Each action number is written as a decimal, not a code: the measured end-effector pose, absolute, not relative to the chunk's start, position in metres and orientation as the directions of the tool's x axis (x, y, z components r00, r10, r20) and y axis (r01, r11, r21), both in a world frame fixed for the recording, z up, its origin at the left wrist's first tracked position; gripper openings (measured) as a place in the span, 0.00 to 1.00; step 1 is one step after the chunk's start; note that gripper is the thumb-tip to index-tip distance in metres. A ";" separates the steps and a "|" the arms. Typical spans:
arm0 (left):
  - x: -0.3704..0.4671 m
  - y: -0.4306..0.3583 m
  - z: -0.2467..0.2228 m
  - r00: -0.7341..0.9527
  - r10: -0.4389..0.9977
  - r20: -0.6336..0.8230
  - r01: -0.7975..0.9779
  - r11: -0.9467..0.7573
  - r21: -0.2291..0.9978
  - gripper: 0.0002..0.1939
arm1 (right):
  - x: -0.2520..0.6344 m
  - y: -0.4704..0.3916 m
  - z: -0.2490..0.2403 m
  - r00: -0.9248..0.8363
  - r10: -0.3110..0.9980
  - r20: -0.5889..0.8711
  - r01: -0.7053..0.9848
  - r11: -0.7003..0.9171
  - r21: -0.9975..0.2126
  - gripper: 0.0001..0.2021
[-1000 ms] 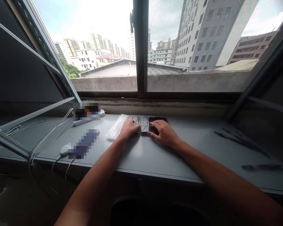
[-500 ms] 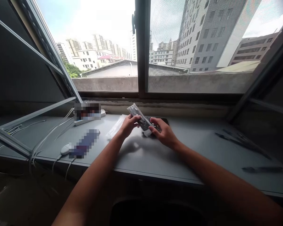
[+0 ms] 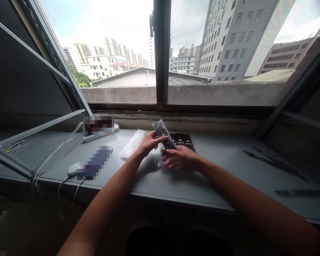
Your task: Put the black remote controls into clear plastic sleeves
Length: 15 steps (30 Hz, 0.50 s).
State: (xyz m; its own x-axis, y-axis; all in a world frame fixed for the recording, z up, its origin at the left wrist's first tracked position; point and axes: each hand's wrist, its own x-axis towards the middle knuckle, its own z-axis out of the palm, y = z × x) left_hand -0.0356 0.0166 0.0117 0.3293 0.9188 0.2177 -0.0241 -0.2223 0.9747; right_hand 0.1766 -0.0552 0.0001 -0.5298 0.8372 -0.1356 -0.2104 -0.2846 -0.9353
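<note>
A black remote control point(image 3: 167, 142) in a clear plastic sleeve is held above the desk, tilted with its far end to the left. My left hand point(image 3: 149, 143) grips its left side, thumb across the front. At the near end, my right hand point(image 3: 183, 157) pinches the sleeve and remote, its lower fingers somewhat blurred. Several black remotes point(image 3: 186, 139) lie side by side on the desk just behind my right hand, partly covered by it. A pile of clear plastic sleeves point(image 3: 132, 145) rests to the left, beyond my left forearm.
On the grey desk point(image 3: 224, 167), a white power strip point(image 3: 101, 134), a blurred-out phone-like object point(image 3: 95, 163) and a white round charger point(image 3: 72, 170) with cables occupy the left. Dark thin items point(image 3: 272, 161) and a pen-like object point(image 3: 297, 192) lie right. Metal frames flank both sides.
The sleeved remote has shifted slightly right and turned steeper. My right hand has moved lower, from the sleeve's side to its near end, showing more of the remotes behind.
</note>
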 end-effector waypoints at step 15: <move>-0.038 0.042 -0.005 0.088 0.991 0.104 -0.250 -0.079 0.965 0.26 | 0.180 -0.057 -0.007 -0.673 0.701 -0.237 -0.107 -0.409 -0.906 0.22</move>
